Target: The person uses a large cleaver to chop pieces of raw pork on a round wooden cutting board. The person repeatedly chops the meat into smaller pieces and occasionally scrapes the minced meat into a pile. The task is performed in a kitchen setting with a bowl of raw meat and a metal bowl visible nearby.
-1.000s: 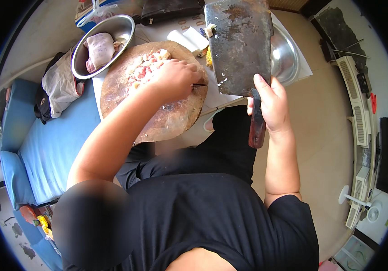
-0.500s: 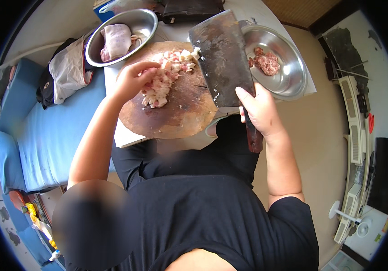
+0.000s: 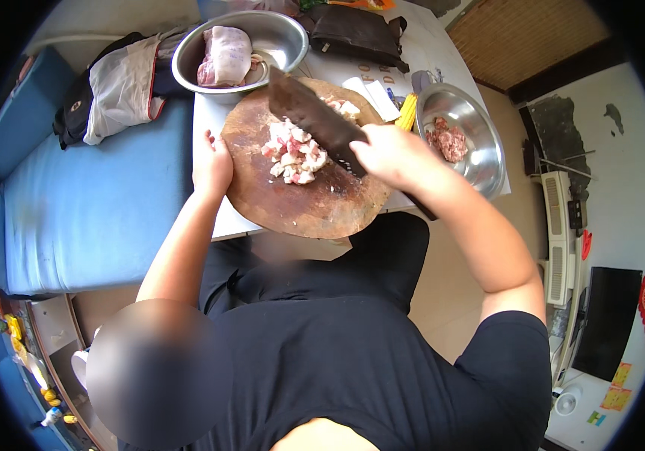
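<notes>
A round, dark-stained wooden chopping board (image 3: 307, 207) lies at the table's near edge. On it is a heap of diced pink-and-white meat (image 3: 292, 155), with more pieces showing beyond the blade. My right hand (image 3: 394, 156) grips a cleaver (image 3: 311, 116) by its dark handle. The broad blade slants across the board, tilted over the right side of the heap; whether its edge touches the wood I cannot tell. My left hand (image 3: 212, 164) is at the board's left rim, its fingers extended and holding nothing.
A steel basin (image 3: 292, 52) with a slab of skin-on meat (image 3: 226, 56) stands back left. Another steel bowl (image 3: 487, 143) with ground-looking meat (image 3: 448, 140) is on the right. Behind are a black bag (image 3: 356, 36) and a yellow item (image 3: 407, 111). A blue sofa (image 3: 97, 203) adjoins the table's left.
My left hand has left the meat for the board's left rim. The cleaver has come left from beside the right bowl to over the board. The view has shifted, and the meat heap is more compact.
</notes>
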`<state>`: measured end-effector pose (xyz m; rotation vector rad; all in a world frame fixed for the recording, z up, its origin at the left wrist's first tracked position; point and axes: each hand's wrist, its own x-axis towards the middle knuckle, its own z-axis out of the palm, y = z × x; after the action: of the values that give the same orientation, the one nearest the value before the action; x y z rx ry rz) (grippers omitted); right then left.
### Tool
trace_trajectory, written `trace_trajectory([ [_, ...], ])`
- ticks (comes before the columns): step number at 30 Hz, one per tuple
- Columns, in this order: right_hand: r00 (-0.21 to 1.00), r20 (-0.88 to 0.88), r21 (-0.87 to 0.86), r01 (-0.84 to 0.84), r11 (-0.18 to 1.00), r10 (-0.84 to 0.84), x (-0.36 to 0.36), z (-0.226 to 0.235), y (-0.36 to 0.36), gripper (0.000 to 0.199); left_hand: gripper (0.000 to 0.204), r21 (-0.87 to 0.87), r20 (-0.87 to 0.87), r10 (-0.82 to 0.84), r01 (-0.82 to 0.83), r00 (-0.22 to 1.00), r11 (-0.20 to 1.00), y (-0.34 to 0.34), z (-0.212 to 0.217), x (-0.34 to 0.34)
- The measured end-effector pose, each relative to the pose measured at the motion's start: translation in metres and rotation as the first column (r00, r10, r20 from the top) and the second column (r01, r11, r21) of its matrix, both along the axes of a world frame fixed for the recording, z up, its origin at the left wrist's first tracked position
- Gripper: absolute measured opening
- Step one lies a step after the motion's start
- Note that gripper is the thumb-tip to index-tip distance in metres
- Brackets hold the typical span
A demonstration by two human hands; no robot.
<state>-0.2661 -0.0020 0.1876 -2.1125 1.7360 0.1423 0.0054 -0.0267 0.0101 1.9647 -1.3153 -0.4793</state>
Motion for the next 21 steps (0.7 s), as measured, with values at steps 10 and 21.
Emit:
trace_trajectory([
  [10, 0.98, -0.181, -0.27, -0.13, 0.954, 0.083, -0.004, -0.023, 0.0, 0.044, 0.034, 0.011, -0.039, -0.057, 0.058, 0.998, 0.998, -0.005, 0.0, -0.005],
  [21, 0.99, -0.142, -0.216, -0.019, 0.976, -0.013, -0.002, -0.016, -0.008, 0.045, 0.038, 0.038, -0.061, -0.081, 0.083, 0.995, 0.996, -0.001, 0.003, -0.006],
])
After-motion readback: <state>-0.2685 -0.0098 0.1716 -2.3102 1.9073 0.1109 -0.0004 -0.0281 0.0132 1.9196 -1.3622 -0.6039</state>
